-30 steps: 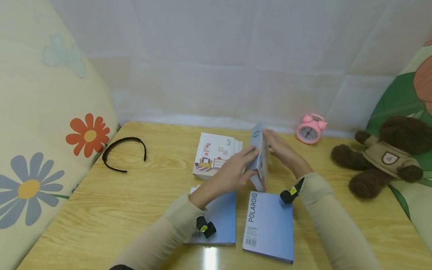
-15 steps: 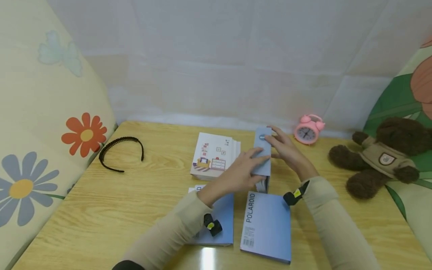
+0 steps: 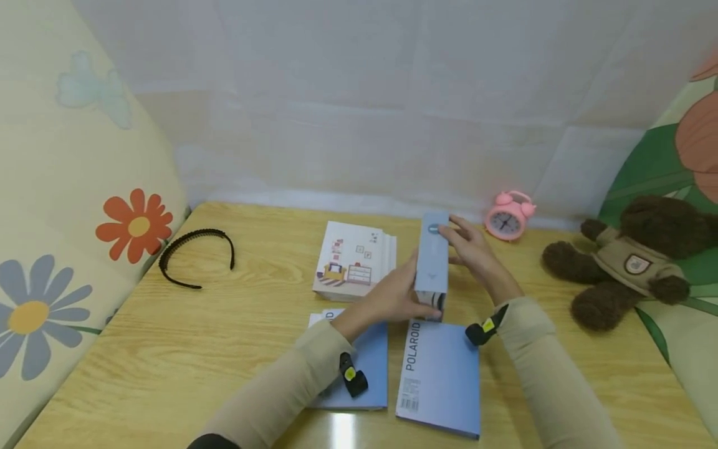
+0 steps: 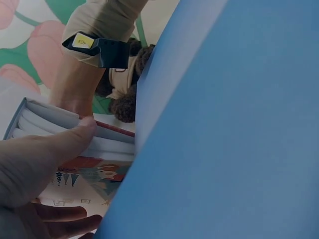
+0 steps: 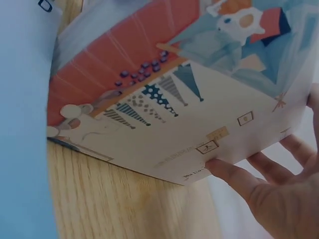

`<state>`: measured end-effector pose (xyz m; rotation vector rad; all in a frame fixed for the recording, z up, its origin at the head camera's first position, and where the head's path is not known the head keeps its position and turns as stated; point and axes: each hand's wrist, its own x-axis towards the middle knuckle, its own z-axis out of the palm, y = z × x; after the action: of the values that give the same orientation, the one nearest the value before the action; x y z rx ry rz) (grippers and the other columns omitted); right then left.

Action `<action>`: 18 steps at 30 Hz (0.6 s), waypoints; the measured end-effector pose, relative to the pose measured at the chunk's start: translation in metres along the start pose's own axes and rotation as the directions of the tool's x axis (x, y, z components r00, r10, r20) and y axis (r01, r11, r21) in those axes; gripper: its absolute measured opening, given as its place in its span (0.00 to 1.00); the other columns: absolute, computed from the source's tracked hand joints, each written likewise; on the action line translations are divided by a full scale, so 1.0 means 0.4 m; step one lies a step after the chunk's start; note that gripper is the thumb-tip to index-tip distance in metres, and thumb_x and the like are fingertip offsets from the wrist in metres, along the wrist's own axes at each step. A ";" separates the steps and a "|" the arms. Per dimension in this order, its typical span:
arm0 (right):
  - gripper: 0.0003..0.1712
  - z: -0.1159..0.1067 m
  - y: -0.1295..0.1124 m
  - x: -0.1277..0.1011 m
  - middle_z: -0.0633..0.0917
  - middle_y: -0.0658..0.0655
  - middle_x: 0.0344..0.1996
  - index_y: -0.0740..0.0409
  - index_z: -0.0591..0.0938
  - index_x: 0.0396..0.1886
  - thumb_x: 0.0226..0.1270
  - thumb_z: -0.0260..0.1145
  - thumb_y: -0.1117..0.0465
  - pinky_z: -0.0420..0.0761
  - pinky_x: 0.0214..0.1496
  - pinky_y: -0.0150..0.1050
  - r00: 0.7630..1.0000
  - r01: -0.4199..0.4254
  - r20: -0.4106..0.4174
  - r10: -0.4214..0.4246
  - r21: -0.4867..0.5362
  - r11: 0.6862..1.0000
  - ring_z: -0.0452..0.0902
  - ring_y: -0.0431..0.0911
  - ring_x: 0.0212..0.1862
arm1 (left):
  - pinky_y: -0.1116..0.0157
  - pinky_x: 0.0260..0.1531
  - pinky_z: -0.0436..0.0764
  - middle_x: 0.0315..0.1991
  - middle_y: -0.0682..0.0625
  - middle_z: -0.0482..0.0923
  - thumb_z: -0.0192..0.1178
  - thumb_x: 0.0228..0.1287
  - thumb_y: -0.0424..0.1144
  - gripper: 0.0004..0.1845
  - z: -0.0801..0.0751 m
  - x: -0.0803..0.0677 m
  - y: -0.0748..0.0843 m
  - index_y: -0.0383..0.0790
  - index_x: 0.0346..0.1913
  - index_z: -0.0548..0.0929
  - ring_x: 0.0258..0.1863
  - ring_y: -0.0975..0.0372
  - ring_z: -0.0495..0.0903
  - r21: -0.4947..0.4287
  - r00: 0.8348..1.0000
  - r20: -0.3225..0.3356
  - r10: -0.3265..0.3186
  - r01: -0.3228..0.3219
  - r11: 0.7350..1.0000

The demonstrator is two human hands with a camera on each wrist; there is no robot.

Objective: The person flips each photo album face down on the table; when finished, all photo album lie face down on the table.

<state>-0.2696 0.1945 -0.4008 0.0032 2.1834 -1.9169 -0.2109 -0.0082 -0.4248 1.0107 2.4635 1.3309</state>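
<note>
between both hands stands the book (image 3: 432, 262), spine up, long axis running away; left hand (image 3: 392, 299) and right hand (image 3: 471, 252) pinch its covers.

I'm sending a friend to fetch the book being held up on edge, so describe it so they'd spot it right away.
On the wooden table, look near the back, left of the pink alarm clock. The upright book stands on edge between the left hand and right hand. Unlike the flat blue Polaroid album and the flat illustrated book, it alone stands up, pale blue spine on top.
</note>
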 end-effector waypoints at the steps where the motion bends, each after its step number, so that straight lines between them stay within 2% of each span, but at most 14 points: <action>1: 0.43 -0.001 0.001 -0.002 0.62 0.69 0.71 0.53 0.51 0.81 0.75 0.58 0.48 0.75 0.62 0.55 1.000 0.002 -0.003 -0.002 0.009 1.000 0.63 0.62 0.69 | 0.55 0.62 0.73 0.67 0.49 0.70 0.79 0.49 0.44 0.71 0.001 0.001 -0.001 0.59 0.79 0.29 0.62 0.57 0.73 0.003 1.000 0.003 -0.008 0.008 1.000; 5: 0.43 -0.010 0.005 -0.007 0.61 0.69 0.72 0.55 0.48 0.81 0.76 0.57 0.48 0.73 0.64 0.56 0.999 0.022 0.027 -0.022 0.033 0.999 0.61 0.62 0.70 | 0.54 0.59 0.75 0.64 0.47 0.73 0.78 0.50 0.40 0.70 0.001 0.000 0.001 0.61 0.79 0.28 0.58 0.56 0.76 0.010 0.998 0.019 -0.058 0.057 0.998; 10: 0.42 -0.025 0.001 -0.016 0.56 0.65 0.76 0.55 0.45 0.81 0.78 0.54 0.49 0.70 0.66 0.57 0.998 0.016 0.054 -0.018 0.032 0.999 0.57 0.60 0.73 | 0.53 0.61 0.74 0.64 0.47 0.73 0.76 0.53 0.41 0.67 -0.002 0.001 0.004 0.61 0.79 0.31 0.59 0.56 0.76 0.016 0.995 0.049 -0.092 0.091 0.996; 16: 0.41 -0.033 0.000 -0.020 0.52 0.65 0.77 0.60 0.43 0.80 0.79 0.52 0.53 0.64 0.70 0.59 0.998 0.014 0.059 -0.018 0.066 0.998 0.52 0.63 0.75 | 0.56 0.60 0.74 0.65 0.41 0.73 0.73 0.58 0.45 0.62 -0.005 -0.001 0.002 0.45 0.80 0.35 0.58 0.54 0.77 0.050 0.980 0.128 -0.151 0.145 0.988; 18: 0.41 -0.036 -0.001 -0.021 0.54 0.66 0.76 0.60 0.43 0.80 0.80 0.51 0.53 0.63 0.70 0.60 0.998 0.007 0.063 -0.012 0.078 0.997 0.52 0.63 0.74 | 0.56 0.62 0.73 0.65 0.40 0.72 0.72 0.59 0.46 0.60 -0.005 -0.001 0.001 0.41 0.80 0.38 0.60 0.53 0.76 0.082 0.974 0.149 -0.170 0.159 0.984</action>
<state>-0.2640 0.2097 -0.3974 -0.0542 2.0713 -1.9780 -0.2113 -0.0095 -0.4235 0.8667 2.4305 1.0812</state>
